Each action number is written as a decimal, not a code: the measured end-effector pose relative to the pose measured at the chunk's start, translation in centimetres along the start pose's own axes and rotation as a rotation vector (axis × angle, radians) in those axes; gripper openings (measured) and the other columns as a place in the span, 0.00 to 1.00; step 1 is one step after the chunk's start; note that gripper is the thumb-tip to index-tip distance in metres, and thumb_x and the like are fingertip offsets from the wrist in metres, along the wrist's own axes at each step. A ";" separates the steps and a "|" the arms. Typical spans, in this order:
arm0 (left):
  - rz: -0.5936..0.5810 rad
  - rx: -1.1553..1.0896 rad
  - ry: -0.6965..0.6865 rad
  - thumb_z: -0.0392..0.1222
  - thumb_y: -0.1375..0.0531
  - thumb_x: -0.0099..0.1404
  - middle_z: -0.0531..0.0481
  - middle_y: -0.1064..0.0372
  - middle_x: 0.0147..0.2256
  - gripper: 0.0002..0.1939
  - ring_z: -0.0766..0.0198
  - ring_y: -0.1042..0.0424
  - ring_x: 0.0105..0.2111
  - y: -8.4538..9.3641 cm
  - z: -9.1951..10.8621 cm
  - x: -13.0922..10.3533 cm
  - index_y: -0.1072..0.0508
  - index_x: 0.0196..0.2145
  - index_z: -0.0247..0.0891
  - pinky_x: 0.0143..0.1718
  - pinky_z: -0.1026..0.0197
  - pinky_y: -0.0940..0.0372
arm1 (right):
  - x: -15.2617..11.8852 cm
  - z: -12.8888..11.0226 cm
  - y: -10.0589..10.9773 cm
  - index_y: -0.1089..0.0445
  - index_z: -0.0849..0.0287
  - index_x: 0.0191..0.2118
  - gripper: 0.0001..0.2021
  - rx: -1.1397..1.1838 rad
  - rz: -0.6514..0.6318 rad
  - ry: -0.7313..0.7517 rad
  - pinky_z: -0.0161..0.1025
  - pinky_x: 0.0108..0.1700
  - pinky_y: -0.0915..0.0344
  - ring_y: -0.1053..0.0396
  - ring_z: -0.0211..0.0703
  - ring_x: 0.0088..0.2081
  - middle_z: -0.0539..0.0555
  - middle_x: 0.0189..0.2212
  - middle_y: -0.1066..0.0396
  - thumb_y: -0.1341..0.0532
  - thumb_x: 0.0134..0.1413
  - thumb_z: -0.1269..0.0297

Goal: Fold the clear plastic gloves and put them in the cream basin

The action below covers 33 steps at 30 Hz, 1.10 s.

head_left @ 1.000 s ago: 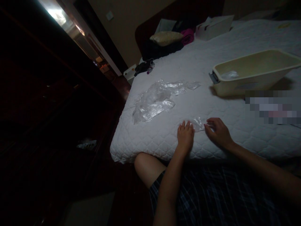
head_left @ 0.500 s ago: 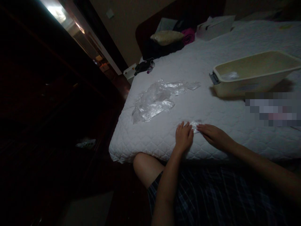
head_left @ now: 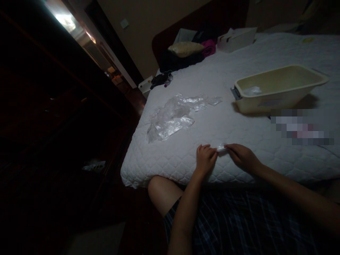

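Note:
A small clear plastic bag (head_left: 221, 148), gathered into a narrow strip, spans the gap between my hands just over the front edge of the bed. My left hand (head_left: 205, 158) pinches its left end between thumb and fingers. At the other end, my right hand (head_left: 242, 156) grips it with the fingertips. Farther back, a loose spread of crumpled clear plastic bags (head_left: 172, 117) lies flat on the white quilted mattress cover (head_left: 159, 159). Neither hand touches that spread.
A cream plastic bin (head_left: 278, 97) with grey handles stands at the right, some clear plastic inside. A blurred-out item (head_left: 301, 127) lies before it. Toward the headboard are a white box (head_left: 236, 39), a beige pillow (head_left: 186, 49), a magenta cloth (head_left: 209, 47) and dark fabric.
The plastic bag between my hands has gone from flat on the bed to a narrower gathered strip. My fingers have closed on its ends. The whole view has shifted slightly.

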<state>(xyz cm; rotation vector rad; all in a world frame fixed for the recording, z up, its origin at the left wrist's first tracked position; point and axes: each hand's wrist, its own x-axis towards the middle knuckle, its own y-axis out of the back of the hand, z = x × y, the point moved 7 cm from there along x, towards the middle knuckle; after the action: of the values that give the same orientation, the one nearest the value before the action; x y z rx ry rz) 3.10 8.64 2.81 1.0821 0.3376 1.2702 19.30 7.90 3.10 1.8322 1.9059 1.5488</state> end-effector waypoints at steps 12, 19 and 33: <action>0.181 -0.459 0.186 0.35 0.44 0.64 0.50 0.29 0.35 0.06 0.64 0.30 0.39 1.5 -1.6 -0.1 0.30 0.29 0.37 0.42 0.61 0.34 | -0.5 0.2 1.3 0.34 0.57 0.49 0.14 -0.031 0.142 -0.065 0.49 0.45 0.29 0.27 0.52 0.45 0.61 0.44 0.27 0.48 0.60 0.63; 0.244 -0.864 0.360 0.51 0.41 0.61 0.55 0.36 0.26 0.14 0.68 0.37 0.29 1.2 -3.0 -0.3 0.32 0.28 0.36 0.32 0.66 0.40 | -0.5 0.4 1.7 0.33 0.57 0.47 0.13 -0.004 0.195 -0.010 0.48 0.45 0.28 0.27 0.51 0.44 0.60 0.42 0.27 0.45 0.58 0.61; 0.194 -0.864 0.358 0.51 0.39 0.61 0.51 0.29 0.32 0.14 0.65 0.31 0.35 0.2 -2.9 -0.7 0.28 0.34 0.37 0.39 0.63 0.35 | 3.1 -0.8 -1.4 0.29 0.57 0.31 0.20 0.593 -0.001 -0.568 0.49 0.40 0.30 0.28 0.47 0.33 0.55 0.29 0.27 0.38 0.47 0.43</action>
<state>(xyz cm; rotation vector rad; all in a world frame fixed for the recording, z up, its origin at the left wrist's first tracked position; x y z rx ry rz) 0.62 9.34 1.27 0.1508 -0.0705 1.5654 16.90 10.15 4.25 2.1461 2.1671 0.3652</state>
